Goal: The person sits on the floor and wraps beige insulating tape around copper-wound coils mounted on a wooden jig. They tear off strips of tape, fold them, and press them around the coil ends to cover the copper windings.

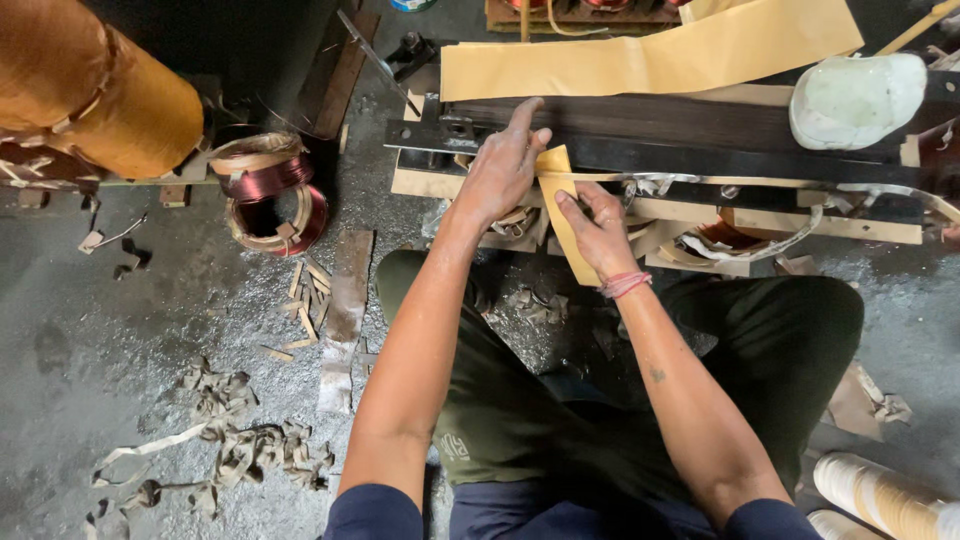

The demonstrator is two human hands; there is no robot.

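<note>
A narrow strip of yellow-tan insulating paper (562, 215) stands folded against the dark laminated steel bar (700, 135), its upper end tucked at the bar's lower edge and its lower end hanging toward the person's lap. The right hand (600, 225) has its grip closed on the strip, thumb and fingers pinching it near the middle; the left hand (503, 165) lies flat and open, fingers spread, pressing the strip's top against the bar. By the look of it, the strip is being seated into place, and sliding it further would call for a steady push while the left palm keeps it flat. A wider sheet of the same tan paper (650, 55) drapes over the bar above. On the grey dusty floor (120, 330) lie copper wire coils (272, 190), wood slivers (305, 300) and crumpled tape scraps (230, 440).
</note>
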